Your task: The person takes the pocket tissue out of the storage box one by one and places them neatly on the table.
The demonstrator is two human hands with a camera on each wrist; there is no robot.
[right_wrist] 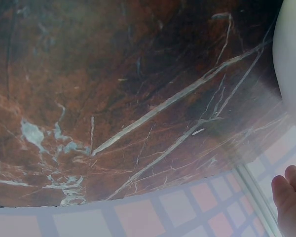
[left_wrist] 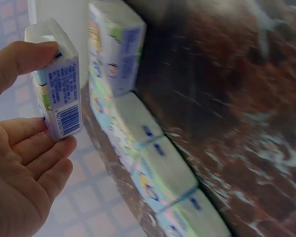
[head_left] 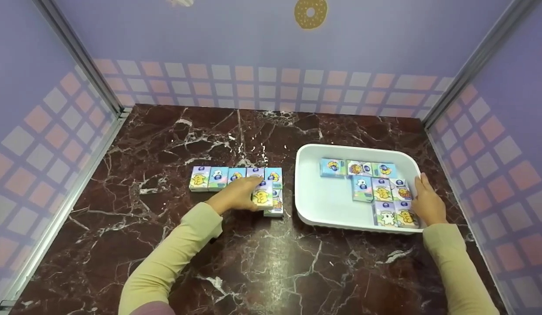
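Tissue packet (left_wrist: pixel 64 96), boxy, pastel, seemingly plastic-wrapped, looks light, squashable. Your left hand (head_left: pixel 238 194) pinches its ends: squeeze gently. Your right hand (head_left: pixel 430 204): grip unclear.

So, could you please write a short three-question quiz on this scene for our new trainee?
1. Multiple choice: what does the left hand hold? A) a spoon; B) a small pack; C) a folded cloth.
2. True or false: the right hand touches the white tray.
3. Fill the gap: in the left wrist view, the side of the held small pack carries a striped, printed ____.

Key: 1. B; 2. True, at the tray's right side in the head view; 3. barcode.
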